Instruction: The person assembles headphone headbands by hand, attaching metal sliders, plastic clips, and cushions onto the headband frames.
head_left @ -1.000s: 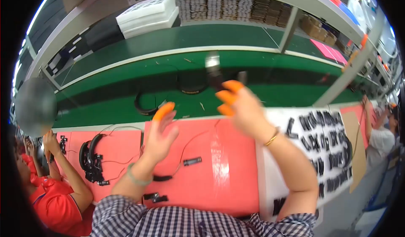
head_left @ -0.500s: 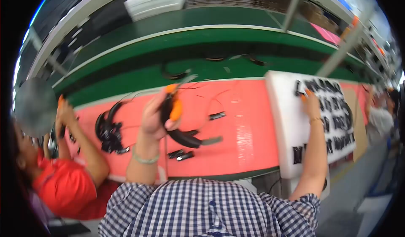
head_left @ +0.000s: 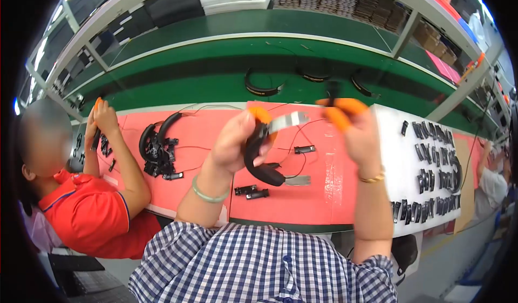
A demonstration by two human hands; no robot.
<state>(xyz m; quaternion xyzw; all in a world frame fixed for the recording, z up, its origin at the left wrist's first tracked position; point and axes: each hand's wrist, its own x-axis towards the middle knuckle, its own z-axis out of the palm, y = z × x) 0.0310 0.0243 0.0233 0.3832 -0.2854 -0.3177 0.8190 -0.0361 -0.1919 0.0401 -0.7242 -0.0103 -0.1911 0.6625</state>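
My left hand (head_left: 231, 144) grips a black headphone headband (head_left: 259, 160) with bare metal strips at its two ends. One metal strip (head_left: 288, 121) points right, toward my other hand. Orange covers sit on some fingertips of both hands. Held up to the right of the headband, between the orange-tipped fingers of my right hand (head_left: 360, 141), is a small black plastic part (head_left: 333, 91), slightly blurred. The part and the strip are apart. Below the headband, small black parts (head_left: 251, 192) lie on the pink mat (head_left: 280, 211), and another black part (head_left: 305, 149) lies farther right.
On the right, a white foam board (head_left: 386, 195) carries rows of small black parts. Several headbands (head_left: 263, 91) lie on the green conveyor (head_left: 199, 82) behind the mat. To the left is a pile of black headbands and parts (head_left: 159, 152), beside a co-worker in a red shirt (head_left: 97, 211).
My right hand has come back from the foam board toward the headband, with a small black part in its fingers. My left hand still holds the headband; the view has shifted slightly.
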